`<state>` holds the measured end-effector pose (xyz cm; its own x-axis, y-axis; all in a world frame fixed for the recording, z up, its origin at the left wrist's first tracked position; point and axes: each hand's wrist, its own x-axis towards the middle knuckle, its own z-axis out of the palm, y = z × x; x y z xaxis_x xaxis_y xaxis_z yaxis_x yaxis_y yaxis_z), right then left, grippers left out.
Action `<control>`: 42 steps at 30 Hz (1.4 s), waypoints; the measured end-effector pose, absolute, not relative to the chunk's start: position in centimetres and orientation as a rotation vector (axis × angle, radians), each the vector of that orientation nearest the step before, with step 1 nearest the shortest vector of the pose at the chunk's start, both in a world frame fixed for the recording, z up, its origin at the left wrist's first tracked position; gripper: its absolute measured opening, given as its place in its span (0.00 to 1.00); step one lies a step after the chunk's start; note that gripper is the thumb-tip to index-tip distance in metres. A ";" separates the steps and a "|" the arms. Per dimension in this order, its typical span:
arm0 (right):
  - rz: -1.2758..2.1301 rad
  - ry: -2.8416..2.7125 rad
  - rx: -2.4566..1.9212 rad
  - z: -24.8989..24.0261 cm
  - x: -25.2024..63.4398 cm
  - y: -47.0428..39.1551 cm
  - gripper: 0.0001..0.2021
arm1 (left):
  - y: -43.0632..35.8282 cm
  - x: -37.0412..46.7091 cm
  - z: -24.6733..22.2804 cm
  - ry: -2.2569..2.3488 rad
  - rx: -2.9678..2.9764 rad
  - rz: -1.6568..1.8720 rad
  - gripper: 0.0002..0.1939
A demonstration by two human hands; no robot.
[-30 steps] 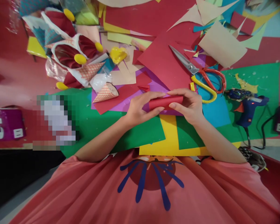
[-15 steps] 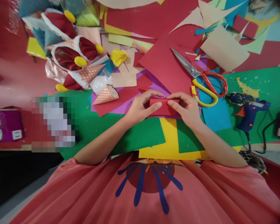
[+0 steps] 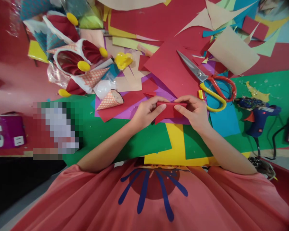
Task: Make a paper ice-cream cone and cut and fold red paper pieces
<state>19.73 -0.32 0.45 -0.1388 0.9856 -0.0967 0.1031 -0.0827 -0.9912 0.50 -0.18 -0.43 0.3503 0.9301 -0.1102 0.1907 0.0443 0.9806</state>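
A small piece of red paper (image 3: pixel 170 111) is pinched between both hands at the middle of the table, its upper edge folded or rolled over. My left hand (image 3: pixel 151 112) grips its left end with the thumb in front and the fingers behind. At the right end, my right hand (image 3: pixel 194 110) holds it the same way. Beneath the hands lie purple paper (image 3: pixel 125 110) and red paper strips (image 3: pixel 135 96). Just right of my right hand are large scissors (image 3: pixel 213 85) with one red and one yellow handle, blades pointing up and left.
A blue glue gun (image 3: pixel 258 120) lies on green paper (image 3: pixel 283 93) at the right. Paper cones with yellow discs (image 3: pixel 83 66) crowd the upper left, near a small checked cone (image 3: pixel 110 100). Beige paper scraps (image 3: pixel 233 49) lie beyond the scissors. Yellow paper (image 3: pixel 175 138) sits near the front edge.
The red paper has tilted or rolled between my fingers, so its upper edge looks narrower and a pointed lower corner shows. Both hands keep their pinch in nearly the same place.
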 end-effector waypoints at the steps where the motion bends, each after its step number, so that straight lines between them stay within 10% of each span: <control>1: 1.332 -1.344 -1.276 0.4 19.7 -0.3 0.09 | -0.2 0.5 -0.4 1.089 1.428 0.785 0.23; 42: 1.333 -1.443 -1.232 0.9 19.4 0.2 0.11 | -0.2 0.6 0.0 1.181 1.539 0.804 0.23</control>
<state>19.37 0.20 0.87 -0.2058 0.9769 -0.0570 0.1340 -0.0296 -0.9905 0.61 -0.22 0.00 0.3034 0.9508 -0.0635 0.2902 -0.0287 0.9565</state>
